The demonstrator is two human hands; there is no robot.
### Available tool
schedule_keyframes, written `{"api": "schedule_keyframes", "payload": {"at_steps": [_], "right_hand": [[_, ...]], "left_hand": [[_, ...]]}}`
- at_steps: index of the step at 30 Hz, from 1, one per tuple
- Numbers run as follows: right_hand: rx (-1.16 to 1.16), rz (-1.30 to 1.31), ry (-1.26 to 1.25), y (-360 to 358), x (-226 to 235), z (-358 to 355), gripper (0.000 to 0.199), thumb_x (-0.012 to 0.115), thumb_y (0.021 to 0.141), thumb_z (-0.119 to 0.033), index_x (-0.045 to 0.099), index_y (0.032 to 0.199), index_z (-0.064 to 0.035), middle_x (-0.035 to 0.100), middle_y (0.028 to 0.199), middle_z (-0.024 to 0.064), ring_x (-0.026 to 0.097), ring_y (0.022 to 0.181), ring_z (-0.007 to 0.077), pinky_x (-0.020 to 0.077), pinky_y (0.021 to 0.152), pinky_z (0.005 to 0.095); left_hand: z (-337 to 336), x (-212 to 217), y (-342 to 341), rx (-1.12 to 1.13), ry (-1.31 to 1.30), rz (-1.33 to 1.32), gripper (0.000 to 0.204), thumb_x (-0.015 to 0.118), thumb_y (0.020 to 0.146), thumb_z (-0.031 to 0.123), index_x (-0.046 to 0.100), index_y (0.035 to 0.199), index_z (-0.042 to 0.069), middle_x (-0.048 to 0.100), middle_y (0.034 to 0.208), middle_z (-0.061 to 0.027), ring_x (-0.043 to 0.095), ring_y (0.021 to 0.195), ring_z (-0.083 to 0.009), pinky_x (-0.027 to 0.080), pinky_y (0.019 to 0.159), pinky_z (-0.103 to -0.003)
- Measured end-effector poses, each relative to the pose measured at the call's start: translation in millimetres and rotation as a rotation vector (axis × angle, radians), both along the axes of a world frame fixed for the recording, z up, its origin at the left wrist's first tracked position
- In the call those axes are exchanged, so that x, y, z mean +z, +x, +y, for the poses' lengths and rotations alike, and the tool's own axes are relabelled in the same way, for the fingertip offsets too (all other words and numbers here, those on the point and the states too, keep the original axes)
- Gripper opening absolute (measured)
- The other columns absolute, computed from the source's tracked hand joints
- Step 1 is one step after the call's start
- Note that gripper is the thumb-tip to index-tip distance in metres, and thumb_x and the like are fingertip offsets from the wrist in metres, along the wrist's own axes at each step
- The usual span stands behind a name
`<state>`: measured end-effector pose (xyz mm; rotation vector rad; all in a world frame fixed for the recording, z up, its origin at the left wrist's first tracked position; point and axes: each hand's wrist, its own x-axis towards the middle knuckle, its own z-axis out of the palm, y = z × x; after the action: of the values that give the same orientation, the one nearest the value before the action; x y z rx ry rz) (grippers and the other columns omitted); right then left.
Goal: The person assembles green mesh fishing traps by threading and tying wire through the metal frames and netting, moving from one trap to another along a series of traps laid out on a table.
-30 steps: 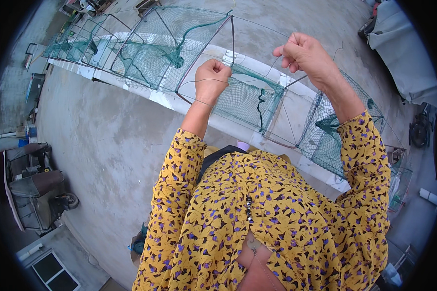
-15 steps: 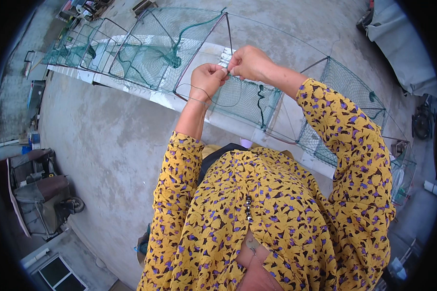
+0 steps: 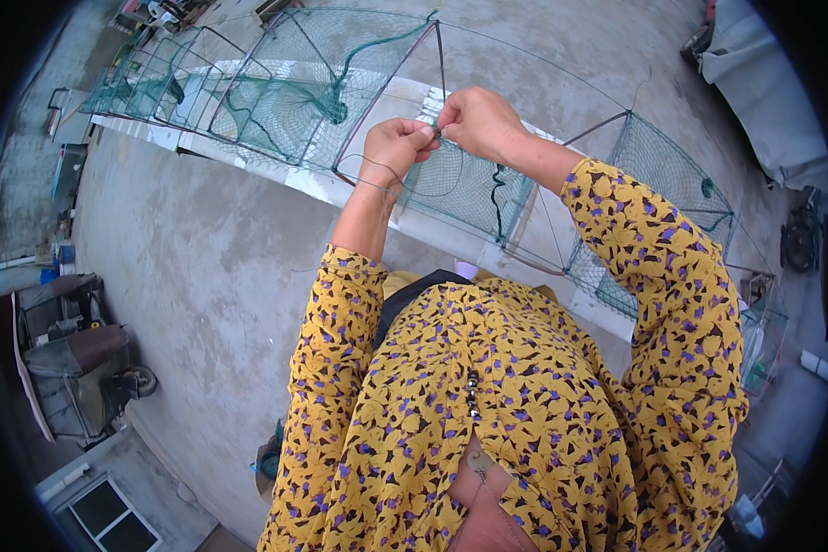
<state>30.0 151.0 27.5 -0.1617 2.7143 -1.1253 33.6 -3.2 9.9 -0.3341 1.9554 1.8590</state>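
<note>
Both the left hand (image 3: 394, 147) and right hand (image 3: 474, 121) are pinching a thin cord (image 3: 405, 181) at the green net cage (image 3: 469, 184), above its long white board's (image 3: 248, 166) near edge, and a loosening pinch is risking the cord slipping free.

Green net (image 3: 304, 101), yellow purple-patterned blouse (image 3: 524, 405)

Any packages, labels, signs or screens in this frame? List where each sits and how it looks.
No packages, labels, signs or screens can be made out.
The left hand and right hand meet at a dark wire rod of the long green net trap, which lies on the concrete floor.
A thin cord loops below the left hand.
</note>
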Motion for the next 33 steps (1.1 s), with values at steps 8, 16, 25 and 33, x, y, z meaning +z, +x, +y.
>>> {"api": "schedule_keyframes", "payload": {"at_steps": [8,16,25,33], "right_hand": [[0.0,0.071,0.029,1,-4,-5,0.008,0.062,0.069,-0.008,0.062,0.075,-0.0036,0.063,0.072,0.0101,0.061,0.069,0.0246,0.0478,0.063,0.0333],[-0.03,-0.048,-0.074,1,-5,-12,0.019,0.062,0.07,-0.01,0.056,0.087,-0.0043,0.062,0.086,0.015,0.059,0.087,0.0308,0.046,0.073,0.0372],[0.109,-0.079,0.0,4,16,-8,0.02,0.063,0.073,-0.017,0.058,0.085,-0.0017,0.062,0.088,0.0139,0.059,0.085,0.0274,0.0452,0.073,0.0367],[-0.049,0.019,-0.622,-16,41,-1,0.016,0.055,0.086,-0.016,0.05,0.086,-0.0014,0.062,0.081,0.0095,0.061,0.07,0.0137,0.0499,0.06,0.0255]], "left_hand": [[0,-1,-1,-0.008,0.002,0.001,0.01,0.061,0.079,0.006,0.059,0.084,-0.002,0.061,0.077,-0.0055,0.061,0.067,-0.0119,0.047,0.056,-0.02],[-2,-6,2,-0.094,-0.026,0.123,0.011,0.057,0.079,0.003,0.056,0.09,-0.001,0.059,0.079,-0.005,0.058,0.07,-0.0106,0.049,0.065,-0.021],[4,-13,10,0.05,-0.266,0.61,0.009,0.053,0.077,-0.004,0.053,0.085,-0.002,0.058,0.076,-0.0057,0.055,0.068,-0.0088,0.047,0.061,-0.022],[5,-8,14,0.018,0.054,0.388,0.02,0.058,0.081,0.004,0.051,0.101,0.003,0.053,0.083,-0.0015,0.052,0.066,-0.0076,0.046,0.058,-0.02]]}}
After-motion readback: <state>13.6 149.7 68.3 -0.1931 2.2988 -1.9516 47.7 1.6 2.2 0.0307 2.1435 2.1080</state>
